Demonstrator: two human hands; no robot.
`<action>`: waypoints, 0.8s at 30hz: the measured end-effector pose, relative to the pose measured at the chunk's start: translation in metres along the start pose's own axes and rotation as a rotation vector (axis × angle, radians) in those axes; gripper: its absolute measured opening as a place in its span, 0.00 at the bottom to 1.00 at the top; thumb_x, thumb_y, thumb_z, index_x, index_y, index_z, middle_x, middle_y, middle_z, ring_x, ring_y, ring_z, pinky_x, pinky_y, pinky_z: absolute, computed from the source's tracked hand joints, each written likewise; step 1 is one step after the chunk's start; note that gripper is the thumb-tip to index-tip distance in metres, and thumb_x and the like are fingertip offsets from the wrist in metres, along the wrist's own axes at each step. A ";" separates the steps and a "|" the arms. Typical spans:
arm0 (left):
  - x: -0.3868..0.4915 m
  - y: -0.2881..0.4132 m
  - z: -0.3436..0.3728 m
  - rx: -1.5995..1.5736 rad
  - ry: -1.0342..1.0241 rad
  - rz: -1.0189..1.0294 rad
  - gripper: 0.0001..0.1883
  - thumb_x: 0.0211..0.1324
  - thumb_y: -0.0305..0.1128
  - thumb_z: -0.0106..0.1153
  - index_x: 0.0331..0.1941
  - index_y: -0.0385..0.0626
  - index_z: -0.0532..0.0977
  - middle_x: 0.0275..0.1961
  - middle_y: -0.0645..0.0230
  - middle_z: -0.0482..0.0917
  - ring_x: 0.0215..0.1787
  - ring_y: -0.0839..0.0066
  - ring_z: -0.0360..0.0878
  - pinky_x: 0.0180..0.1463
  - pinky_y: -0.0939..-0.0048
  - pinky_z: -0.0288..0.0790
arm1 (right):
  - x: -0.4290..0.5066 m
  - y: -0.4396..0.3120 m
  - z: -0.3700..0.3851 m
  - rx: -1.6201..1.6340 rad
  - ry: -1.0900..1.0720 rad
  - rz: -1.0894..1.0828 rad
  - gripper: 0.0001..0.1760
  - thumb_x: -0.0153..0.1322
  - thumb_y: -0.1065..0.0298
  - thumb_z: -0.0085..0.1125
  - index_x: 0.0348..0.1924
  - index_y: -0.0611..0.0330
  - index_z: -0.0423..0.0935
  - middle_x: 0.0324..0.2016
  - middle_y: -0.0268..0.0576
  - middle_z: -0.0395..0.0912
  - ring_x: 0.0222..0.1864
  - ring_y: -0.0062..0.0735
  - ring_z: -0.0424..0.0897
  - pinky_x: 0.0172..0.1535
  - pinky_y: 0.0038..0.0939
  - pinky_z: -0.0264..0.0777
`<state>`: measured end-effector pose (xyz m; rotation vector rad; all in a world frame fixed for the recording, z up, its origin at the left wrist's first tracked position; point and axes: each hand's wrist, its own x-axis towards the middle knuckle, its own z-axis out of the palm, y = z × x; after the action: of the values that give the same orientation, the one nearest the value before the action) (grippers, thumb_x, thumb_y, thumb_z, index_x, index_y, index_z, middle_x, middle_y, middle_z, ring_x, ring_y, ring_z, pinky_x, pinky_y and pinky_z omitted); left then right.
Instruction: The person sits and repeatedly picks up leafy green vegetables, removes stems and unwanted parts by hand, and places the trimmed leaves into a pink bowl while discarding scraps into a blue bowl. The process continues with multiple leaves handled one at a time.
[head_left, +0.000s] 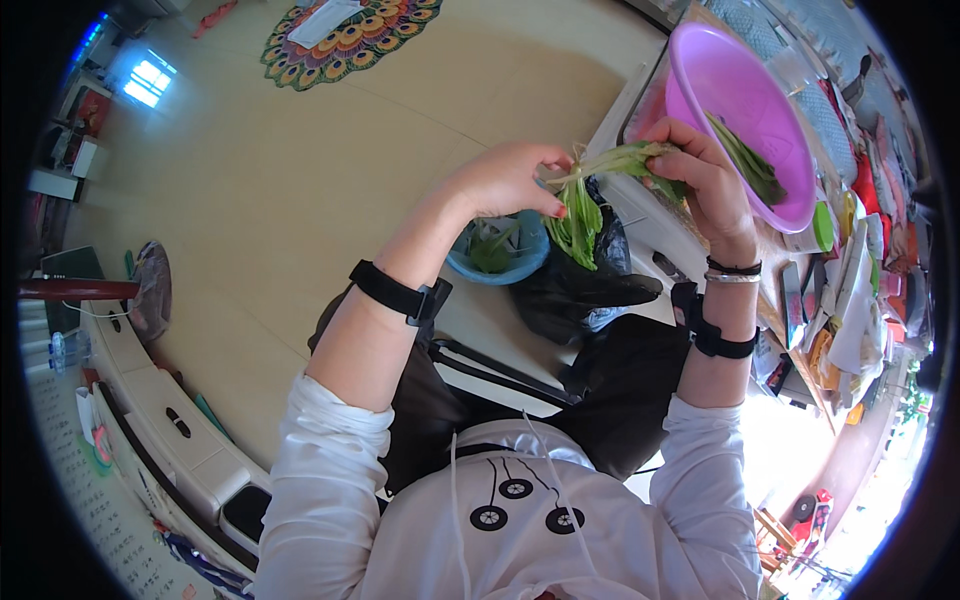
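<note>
My right hand (705, 176) pinches the leafy end of a green leafy vegetable (619, 161) between thumb and fingers. Its pale root end reaches toward my left hand (525, 180), while more leaves hang down below. My left thumb and fingers curve around the root end; whether they grip it is unclear. Just beyond my right hand, a pink plastic basin (750, 97) holds long green leaves (746, 161). Below my left hand stands a blue bucket (517, 274) with leaves (491, 251) inside.
A black plastic bag (547, 300) lies beside the bucket, in front of my knees. To the right, a cluttered table (795, 360) bears a green-lidded container (821, 225) and assorted items. A peacock-patterned mat (360, 52) lies on the tiled floor, and a white cabinet (165, 397) stands at left.
</note>
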<state>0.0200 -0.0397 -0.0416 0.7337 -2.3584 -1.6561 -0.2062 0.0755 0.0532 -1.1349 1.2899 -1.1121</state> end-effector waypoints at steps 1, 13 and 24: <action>0.002 -0.006 -0.004 0.042 -0.009 -0.027 0.31 0.48 0.34 0.74 0.60 0.49 0.76 0.54 0.58 0.83 0.57 0.65 0.80 0.60 0.66 0.71 | 0.006 0.002 0.000 0.068 -0.006 -0.003 0.11 0.67 0.76 0.55 0.43 0.66 0.76 0.36 0.41 0.79 0.37 0.26 0.76 0.46 0.26 0.70; 0.025 -0.043 0.035 -0.302 0.061 -0.097 0.16 0.67 0.25 0.52 0.57 0.43 0.77 0.52 0.68 0.83 0.54 0.75 0.80 0.60 0.70 0.72 | 0.040 0.018 0.004 0.436 -0.132 -0.105 0.12 0.69 0.77 0.56 0.46 0.65 0.76 0.37 0.42 0.82 0.36 0.32 0.79 0.46 0.30 0.73; -0.001 -0.002 -0.020 -0.761 0.337 0.052 0.17 0.67 0.26 0.49 0.56 0.40 0.76 0.45 0.69 0.84 0.51 0.79 0.81 0.54 0.69 0.76 | 0.049 0.031 -0.003 0.559 -0.025 -0.062 0.08 0.71 0.75 0.54 0.43 0.62 0.75 0.36 0.42 0.80 0.36 0.31 0.80 0.43 0.29 0.74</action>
<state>0.0299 -0.0563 -0.0360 0.6979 -1.3461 -1.9994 -0.2107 0.0309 0.0167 -0.7664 0.8451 -1.3874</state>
